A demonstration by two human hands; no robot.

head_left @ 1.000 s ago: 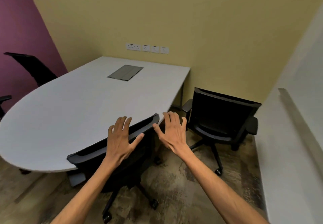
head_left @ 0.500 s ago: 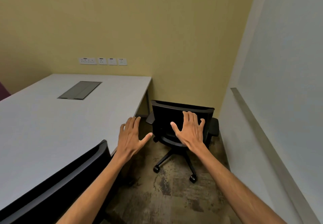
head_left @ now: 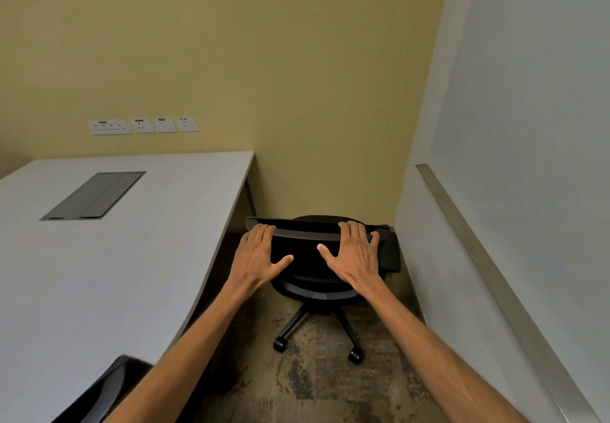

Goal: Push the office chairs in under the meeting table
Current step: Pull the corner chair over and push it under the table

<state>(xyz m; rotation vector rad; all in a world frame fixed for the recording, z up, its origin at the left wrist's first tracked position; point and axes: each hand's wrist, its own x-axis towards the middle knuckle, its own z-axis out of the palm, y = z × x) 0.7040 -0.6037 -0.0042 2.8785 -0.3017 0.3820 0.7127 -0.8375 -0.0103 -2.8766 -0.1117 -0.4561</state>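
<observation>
Both hands are spread flat on the backrest of a black office chair point(head_left: 307, 257), fingers splayed and not curled around anything. The left hand point(head_left: 257, 257) lies near the left end of the backrest with its fingertips up at the grey top rail; the right hand point(head_left: 355, 256) lies near the right end, fingertips over the same rail and thumb pointing inward. Whether the palms press firmly or only rest cannot be told.

The chair stands in the corner, beside the right edge of the meeting table point(head_left: 99, 274) and not tucked under it. Its back faces the camera. It has a dark mesh back, a rounded seat, a black armrest on the right side and a star base on castors, standing on mottled carpet point(head_left: 313, 386).

The left armrest is hidden behind the left hand and the table edge, and only two castors show clearly. A second black chair point(head_left: 109, 389) sits at the bottom left, cut off by the frame and partly covered by the left forearm, its top edge against the table. A grey cable hatch point(head_left: 94, 194) is set in the tabletop.
</observation>
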